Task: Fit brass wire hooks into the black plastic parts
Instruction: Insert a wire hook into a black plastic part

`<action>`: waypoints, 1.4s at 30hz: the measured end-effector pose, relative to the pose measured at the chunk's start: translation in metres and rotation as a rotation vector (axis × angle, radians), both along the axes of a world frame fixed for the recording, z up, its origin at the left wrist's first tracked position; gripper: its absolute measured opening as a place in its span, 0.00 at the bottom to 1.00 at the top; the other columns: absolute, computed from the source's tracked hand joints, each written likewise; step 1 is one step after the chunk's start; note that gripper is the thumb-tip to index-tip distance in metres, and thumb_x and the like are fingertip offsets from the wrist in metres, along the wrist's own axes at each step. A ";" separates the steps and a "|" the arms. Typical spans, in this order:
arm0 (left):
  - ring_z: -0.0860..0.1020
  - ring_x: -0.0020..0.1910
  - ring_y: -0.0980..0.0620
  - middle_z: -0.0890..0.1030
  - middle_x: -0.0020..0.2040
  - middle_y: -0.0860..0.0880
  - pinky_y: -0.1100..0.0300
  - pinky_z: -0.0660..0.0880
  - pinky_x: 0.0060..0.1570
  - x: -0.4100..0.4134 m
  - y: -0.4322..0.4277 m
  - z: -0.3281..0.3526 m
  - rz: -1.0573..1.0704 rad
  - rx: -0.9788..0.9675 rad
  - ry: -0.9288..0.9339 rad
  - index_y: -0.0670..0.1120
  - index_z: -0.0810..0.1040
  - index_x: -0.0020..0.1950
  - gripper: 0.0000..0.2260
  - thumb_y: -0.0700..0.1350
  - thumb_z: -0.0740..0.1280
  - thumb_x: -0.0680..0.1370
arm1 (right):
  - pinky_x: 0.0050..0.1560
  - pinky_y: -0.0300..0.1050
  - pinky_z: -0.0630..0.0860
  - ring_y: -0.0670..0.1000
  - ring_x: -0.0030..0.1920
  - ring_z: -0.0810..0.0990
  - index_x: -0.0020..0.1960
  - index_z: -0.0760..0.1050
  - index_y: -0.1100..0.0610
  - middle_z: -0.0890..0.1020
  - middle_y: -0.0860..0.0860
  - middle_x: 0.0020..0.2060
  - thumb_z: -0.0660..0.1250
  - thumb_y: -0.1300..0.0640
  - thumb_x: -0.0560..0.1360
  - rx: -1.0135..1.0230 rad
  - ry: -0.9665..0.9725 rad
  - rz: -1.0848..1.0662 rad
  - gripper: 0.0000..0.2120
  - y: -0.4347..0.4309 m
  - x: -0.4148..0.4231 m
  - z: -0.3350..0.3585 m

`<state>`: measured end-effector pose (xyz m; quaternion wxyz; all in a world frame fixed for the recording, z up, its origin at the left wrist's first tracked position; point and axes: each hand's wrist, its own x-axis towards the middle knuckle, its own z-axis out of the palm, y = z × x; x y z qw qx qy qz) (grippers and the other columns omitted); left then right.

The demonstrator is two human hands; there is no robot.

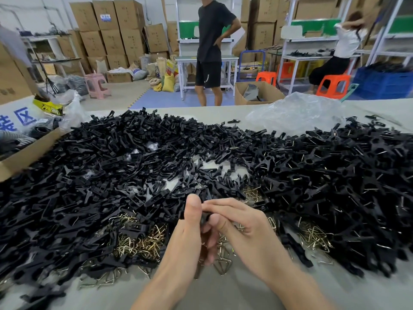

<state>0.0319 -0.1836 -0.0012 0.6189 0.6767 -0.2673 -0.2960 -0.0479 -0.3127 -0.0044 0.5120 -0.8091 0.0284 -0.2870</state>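
Note:
Both hands meet over the near middle of the table. My left hand (190, 229) and my right hand (237, 224) pinch one small black plastic part (204, 217) between thumbs and fingertips; most of it is hidden by the fingers. A big heap of black plastic parts (138, 162) covers the table. Loose brass wire hooks (143, 240) lie in patches just in front of the heap, with more brass hooks (315, 236) to the right. Parts with wire showing in them (335, 171) pile up on the right side.
A cardboard box (26, 153) stands at the table's left edge. A crumpled clear plastic bag (295, 113) lies at the back right. Bare grey tabletop (223, 291) shows under my forearms. Beyond the table a person (212, 45) stands, another sits on an orange stool (334, 85).

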 end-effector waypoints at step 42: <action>0.60 0.16 0.52 0.61 0.20 0.49 0.66 0.62 0.21 0.010 -0.006 -0.003 0.086 -0.122 0.140 0.37 0.74 0.35 0.42 0.79 0.70 0.57 | 0.58 0.41 0.77 0.42 0.59 0.80 0.61 0.82 0.52 0.79 0.36 0.60 0.63 0.47 0.82 -0.158 0.021 0.021 0.14 0.011 0.004 0.000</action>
